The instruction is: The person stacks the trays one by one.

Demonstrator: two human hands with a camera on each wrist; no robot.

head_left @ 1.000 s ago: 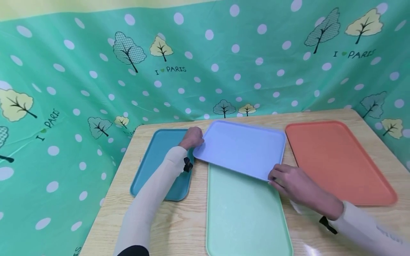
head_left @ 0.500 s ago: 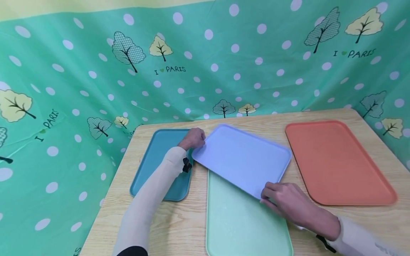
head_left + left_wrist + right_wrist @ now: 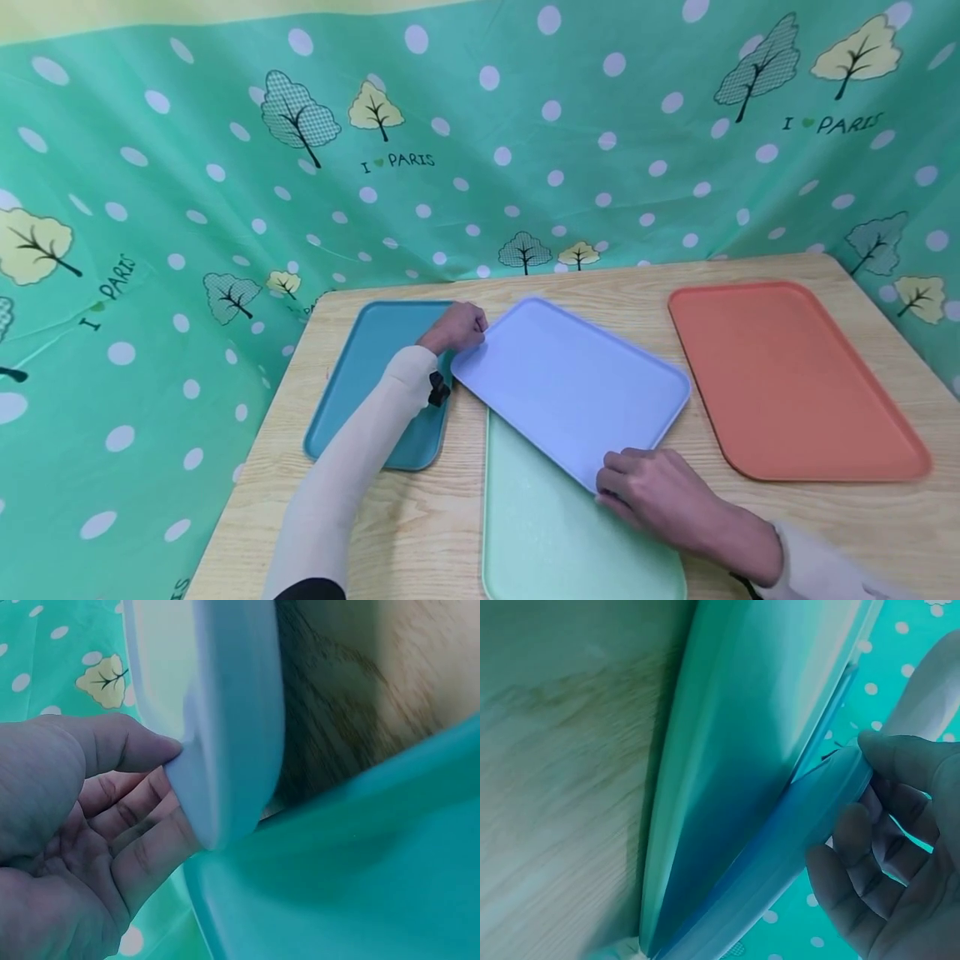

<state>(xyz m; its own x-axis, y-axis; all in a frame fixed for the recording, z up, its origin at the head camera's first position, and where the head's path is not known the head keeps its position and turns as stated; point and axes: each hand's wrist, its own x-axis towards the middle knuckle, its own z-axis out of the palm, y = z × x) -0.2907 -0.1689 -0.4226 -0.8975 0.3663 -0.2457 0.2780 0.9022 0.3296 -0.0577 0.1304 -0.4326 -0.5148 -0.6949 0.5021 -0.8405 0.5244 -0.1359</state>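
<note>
A lavender-blue tray (image 3: 573, 383) sits at a slant above the far part of a mint green tray (image 3: 570, 517), covering some of it. At its left end my left hand (image 3: 456, 327) pinches the rim, thumb on the inner side and fingers beneath, as the left wrist view shows on the pale tray (image 3: 225, 727). My right hand (image 3: 660, 496) grips the near right corner; in the right wrist view its thumb and fingers take hold of the tray's edge (image 3: 780, 847). A teal tray (image 3: 382, 375) lies under my left forearm.
An orange-red tray (image 3: 795, 383) lies to the right on the wooden table (image 3: 420, 533). Behind the table and along its left side hangs a green polka-dot cloth (image 3: 450, 167).
My right hand has moved toward me and slightly left, swinging the near right corner of the lavender-blue tray that way. My left hand has stayed almost in place, still pinching its end.
</note>
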